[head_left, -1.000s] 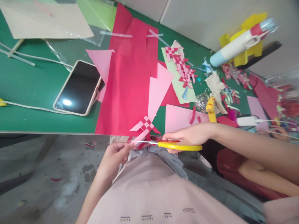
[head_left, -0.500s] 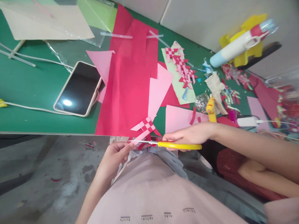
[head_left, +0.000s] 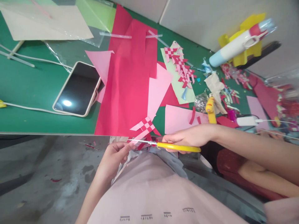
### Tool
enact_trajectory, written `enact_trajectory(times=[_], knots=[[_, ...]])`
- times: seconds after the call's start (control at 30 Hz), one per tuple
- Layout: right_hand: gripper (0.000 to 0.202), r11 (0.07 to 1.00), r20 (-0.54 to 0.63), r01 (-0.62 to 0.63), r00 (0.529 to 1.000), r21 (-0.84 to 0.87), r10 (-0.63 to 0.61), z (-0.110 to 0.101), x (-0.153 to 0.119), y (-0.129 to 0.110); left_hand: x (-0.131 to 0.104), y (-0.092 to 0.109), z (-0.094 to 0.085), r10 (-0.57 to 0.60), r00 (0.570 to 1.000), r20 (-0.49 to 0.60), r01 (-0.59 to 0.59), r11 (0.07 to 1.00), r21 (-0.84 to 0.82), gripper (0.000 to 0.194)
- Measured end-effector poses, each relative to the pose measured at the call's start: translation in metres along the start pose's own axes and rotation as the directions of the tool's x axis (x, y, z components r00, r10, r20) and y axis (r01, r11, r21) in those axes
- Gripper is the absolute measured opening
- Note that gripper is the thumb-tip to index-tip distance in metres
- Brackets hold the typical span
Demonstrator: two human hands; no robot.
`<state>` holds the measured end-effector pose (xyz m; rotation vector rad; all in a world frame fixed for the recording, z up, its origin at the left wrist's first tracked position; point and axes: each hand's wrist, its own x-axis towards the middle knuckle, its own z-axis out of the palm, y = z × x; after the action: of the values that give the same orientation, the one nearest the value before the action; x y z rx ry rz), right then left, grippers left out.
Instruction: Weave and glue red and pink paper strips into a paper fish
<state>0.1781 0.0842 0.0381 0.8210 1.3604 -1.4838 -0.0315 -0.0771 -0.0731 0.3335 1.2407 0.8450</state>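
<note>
My left hand [head_left: 118, 153] pinches the end of a pale pink strip belonging to a woven paper fish [head_left: 146, 125] in red and pink checks. The fish lies over the table's front edge, partly on red paper. Yellow-handled scissors [head_left: 178, 147] are in my right hand [head_left: 181, 139], their blades pointing left across the pink strip close to my left fingertips. Whether the blades are parted is too fine to make out. Red strip ends hang below the weave, partly hidden behind the scissors.
Large red paper [head_left: 126, 87] covers the middle of the green table [head_left: 35, 93]. A phone [head_left: 78, 88] lies to its left. Finished woven fish [head_left: 181, 63] rest on pale green card. A white bottle [head_left: 238, 45] stands at the back right. Another person's arm [head_left: 263, 174] is at the lower right.
The scissors have tilted slightly, with their handles a little lower. Both hands keep nearly the same place and hold.
</note>
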Motion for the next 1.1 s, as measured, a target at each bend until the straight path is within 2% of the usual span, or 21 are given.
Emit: enact_trajectory(times=[0.2,0.3,0.4,0.57,0.7,0.93,1.0,1.1], knots=[[0.036,0.993,-0.043,0.094,0.995,0.073,-0.091,0.004,0.002,-0.007,-0.002,0.002,0.001,-0.002,1.000,-0.006,0.002,1.000,0.004,0.039],[0.037,0.993,-0.033,0.075,0.997,0.087,-0.073,0.004,0.004,-0.004,-0.001,0.002,0.001,-0.001,1.000,-0.014,0.001,1.000,0.003,0.038],[0.031,0.996,-0.010,0.051,0.999,0.079,-0.050,0.002,0.006,0.001,-0.002,0.001,0.000,-0.001,1.000,-0.013,0.000,1.000,-0.002,0.036],[0.021,0.986,0.037,0.035,0.998,0.160,-0.041,0.002,0.006,0.003,-0.003,0.001,0.000,0.000,1.000,-0.016,0.000,1.000,-0.005,0.036],[0.022,0.991,0.028,0.041,0.999,0.127,-0.045,0.002,0.005,0.002,-0.002,0.001,0.000,0.001,1.000,-0.006,-0.001,1.000,0.028,0.036],[0.027,0.999,-0.014,-0.028,0.999,0.028,0.029,0.001,0.003,0.004,-0.007,0.009,-0.012,-0.014,0.999,0.036,0.004,0.966,0.259,0.039],[0.028,1.000,-0.082,-0.005,0.997,-0.029,0.003,0.000,0.001,0.004,-0.011,0.016,-0.019,-0.010,1.000,0.015,0.004,0.937,0.348,0.039],[0.032,0.987,-0.159,0.045,0.985,-0.151,-0.069,0.000,-0.002,0.004,-0.020,0.030,-0.030,0.073,0.997,-0.039,-0.043,0.861,0.507,0.037]])
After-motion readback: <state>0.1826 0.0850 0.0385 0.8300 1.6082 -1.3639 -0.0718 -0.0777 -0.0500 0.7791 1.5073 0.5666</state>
